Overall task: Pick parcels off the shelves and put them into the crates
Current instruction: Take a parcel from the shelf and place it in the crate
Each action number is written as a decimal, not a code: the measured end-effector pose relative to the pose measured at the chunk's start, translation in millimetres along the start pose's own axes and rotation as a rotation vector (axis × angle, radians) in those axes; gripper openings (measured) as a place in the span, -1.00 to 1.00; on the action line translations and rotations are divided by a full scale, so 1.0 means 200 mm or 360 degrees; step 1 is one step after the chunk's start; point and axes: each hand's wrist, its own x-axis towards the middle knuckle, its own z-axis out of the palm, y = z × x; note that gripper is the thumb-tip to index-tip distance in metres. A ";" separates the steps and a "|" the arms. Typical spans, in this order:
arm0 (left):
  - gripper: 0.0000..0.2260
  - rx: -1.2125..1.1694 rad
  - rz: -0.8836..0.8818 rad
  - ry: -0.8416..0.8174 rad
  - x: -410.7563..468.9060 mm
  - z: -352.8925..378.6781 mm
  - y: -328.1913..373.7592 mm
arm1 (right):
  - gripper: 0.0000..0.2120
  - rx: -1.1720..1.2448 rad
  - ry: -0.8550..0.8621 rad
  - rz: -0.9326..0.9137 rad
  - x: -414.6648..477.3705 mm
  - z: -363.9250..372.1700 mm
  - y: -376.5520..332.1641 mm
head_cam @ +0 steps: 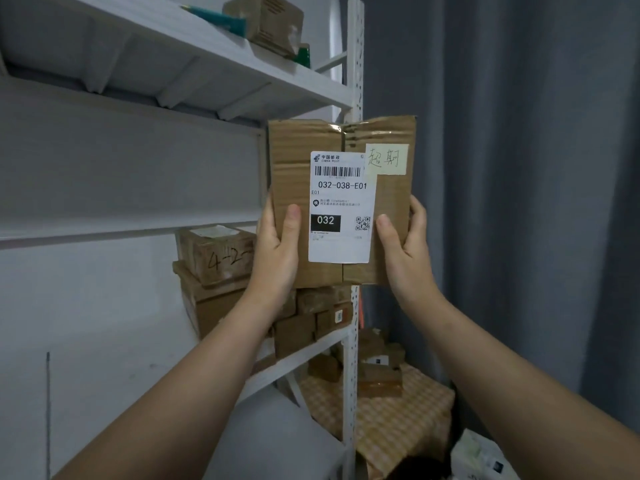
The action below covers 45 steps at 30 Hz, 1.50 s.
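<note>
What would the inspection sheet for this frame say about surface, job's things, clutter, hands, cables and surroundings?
Surface: white metal shelving, no table seen.
Job's things: cardboard parcel held upright, its white label reading 032-038-E01, yellow note at the label's upper right; stacked parcels on the shelf below; crates not seen.
Clutter: small boxes on a checked cloth, low right.
Hands: left hand and right hand grip the parcel's side edges, thumbs on its front.
Cables: thin dark line low left, cannot tell if a cable.
Surroundings: grey curtain right, white wall left.
</note>
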 end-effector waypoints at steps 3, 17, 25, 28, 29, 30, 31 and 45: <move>-0.52 -0.0041 -0.0090 -0.0084 -0.13 0.15 -0.01 | -0.59 -0.0035 0.0050 0.0054 -0.12 -0.19 0.00; -0.60 -0.0353 -0.0979 -0.0398 -1.32 1.32 -0.16 | -0.48 -0.0466 0.0361 0.0857 -1.16 -1.60 0.03; -0.66 -0.0376 -0.1273 -0.0727 -1.85 1.94 -0.17 | -0.40 -0.0431 0.0557 0.1364 -1.62 -2.29 -0.07; -0.62 -0.0267 -0.1261 -0.1024 -1.97 2.12 -0.20 | -0.35 -0.0389 0.0525 0.1480 -1.74 -2.52 -0.07; -0.62 -0.0242 -0.1254 -0.1123 -2.00 2.18 -0.22 | -0.29 -0.0375 0.0512 0.1517 -1.77 -2.59 -0.06; -0.65 -0.0240 -0.1251 -0.1216 -2.04 2.23 -0.24 | -0.23 -0.0367 0.0507 0.1556 -1.81 -2.65 -0.04; -0.69 -0.0252 -0.1248 -0.1295 -2.08 2.29 -0.28 | -0.18 -0.0362 0.0518 0.1597 -1.85 -2.71 -0.01; -0.57 0.0054 -0.1429 -0.1897 -2.47 3.11 -1.04 | -0.46 -0.1082 0.0910 0.2167 -2.17 -3.30 0.72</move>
